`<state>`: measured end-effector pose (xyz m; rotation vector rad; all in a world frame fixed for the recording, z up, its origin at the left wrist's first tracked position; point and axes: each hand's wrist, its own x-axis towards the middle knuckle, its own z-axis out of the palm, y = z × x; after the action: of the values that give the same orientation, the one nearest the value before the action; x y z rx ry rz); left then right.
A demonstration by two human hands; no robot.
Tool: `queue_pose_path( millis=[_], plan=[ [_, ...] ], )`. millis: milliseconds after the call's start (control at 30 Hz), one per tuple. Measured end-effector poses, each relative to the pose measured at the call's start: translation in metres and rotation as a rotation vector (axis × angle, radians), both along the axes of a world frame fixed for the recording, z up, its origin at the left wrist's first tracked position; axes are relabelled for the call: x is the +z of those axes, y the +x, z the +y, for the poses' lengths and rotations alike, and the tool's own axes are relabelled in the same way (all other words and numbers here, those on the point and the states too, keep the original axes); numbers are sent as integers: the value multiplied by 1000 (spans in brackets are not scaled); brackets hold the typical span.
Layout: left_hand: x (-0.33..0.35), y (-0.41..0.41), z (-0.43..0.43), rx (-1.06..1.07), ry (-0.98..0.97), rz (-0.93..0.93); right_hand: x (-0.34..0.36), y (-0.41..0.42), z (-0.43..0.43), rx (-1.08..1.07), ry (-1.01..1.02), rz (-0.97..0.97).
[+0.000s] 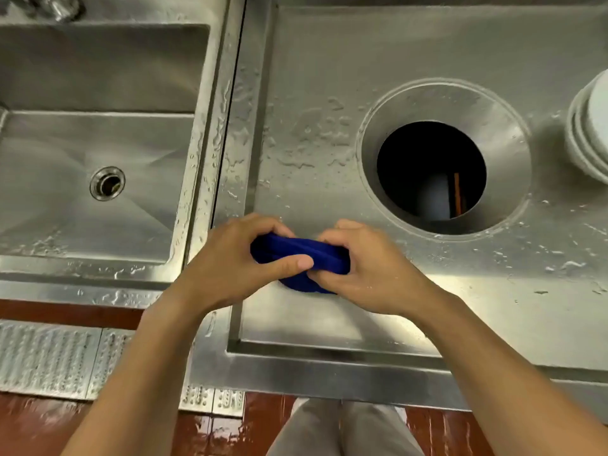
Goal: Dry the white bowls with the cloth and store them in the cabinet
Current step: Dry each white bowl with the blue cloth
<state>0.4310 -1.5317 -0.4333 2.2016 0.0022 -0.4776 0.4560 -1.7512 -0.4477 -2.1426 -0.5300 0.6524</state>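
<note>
Steel tabletop [411, 54], wet all over, droplets thickest between the sink and the round opening. Sink basin [98, 143] to the left, empty, drain [107, 183] visible. Round chute opening [444, 159] cut into the tabletop right of centre; dark inside, contents unclear.

White bowls [590, 126] stacked at the far right edge, partly out of frame, well apart from both hands (none being dried yet, by my judgement). Probably parked there so the working area in front stays open. Cabinet not in view.

Left hand [230, 258] and right hand [368, 264] meet just above the near edge of the tabletop, each grip clenched on one end of the blue cloth [299, 255]. Cloth is bunched and rolled between them, a fold hanging below. Likely wringing or gathering it before a bowl is picked up; cannot tell which.

No brands, labels or legible writing anywhere.
</note>
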Motion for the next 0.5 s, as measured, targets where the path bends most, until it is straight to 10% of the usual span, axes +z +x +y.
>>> queue_pose_path(
  millis=[500],
  plan=[
    [213,121,-212,92,-781,-406,234,44,-180,-587,561,-302]
  ],
)
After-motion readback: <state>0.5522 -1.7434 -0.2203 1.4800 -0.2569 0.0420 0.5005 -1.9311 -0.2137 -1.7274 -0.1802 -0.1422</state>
